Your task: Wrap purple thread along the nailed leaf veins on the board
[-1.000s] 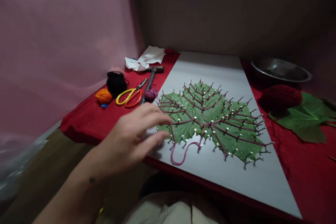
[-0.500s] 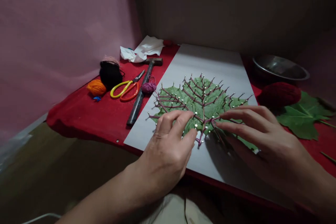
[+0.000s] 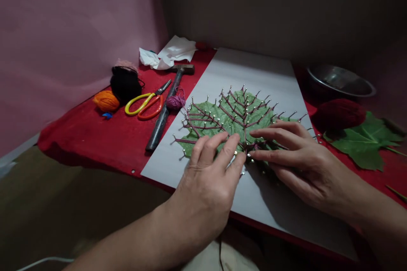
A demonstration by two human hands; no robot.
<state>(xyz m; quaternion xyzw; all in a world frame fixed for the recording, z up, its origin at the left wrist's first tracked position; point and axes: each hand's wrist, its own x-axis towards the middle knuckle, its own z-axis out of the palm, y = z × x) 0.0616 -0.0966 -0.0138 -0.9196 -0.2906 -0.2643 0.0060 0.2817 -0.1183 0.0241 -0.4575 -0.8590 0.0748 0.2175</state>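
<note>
A large green leaf (image 3: 233, 125) lies on a white board (image 3: 254, 65). Small nails stand around its edge and along its veins, with purple yarn (image 3: 244, 125) strung between them. My left hand (image 3: 210, 173) bends over the lower middle of the leaf, thumb and forefinger drawn close at the yarn near the stem end. From the right, my right hand (image 3: 295, 152) reaches to the same spot, its longer fingers stretched and the tips at the yarn; its thumb is mostly hidden. The thin strand at the fingertips is hard to make out. A purple yarn ball (image 3: 176, 102) rests at the board's left edge.
On the red cloth (image 3: 79, 135) at left lie a hammer (image 3: 159, 125), scissors (image 3: 149, 103), orange yarn (image 3: 106, 100), black yarn (image 3: 125, 84) and white tissue (image 3: 176, 51). Right of the board are a metal bowl (image 3: 341, 82), dark red yarn (image 3: 340, 113) and another leaf (image 3: 365, 139).
My right hand has moved left, closer to my left hand, which has shifted slightly right. The lower yarn loops near the stem end are now covered. The view has shifted a little.
</note>
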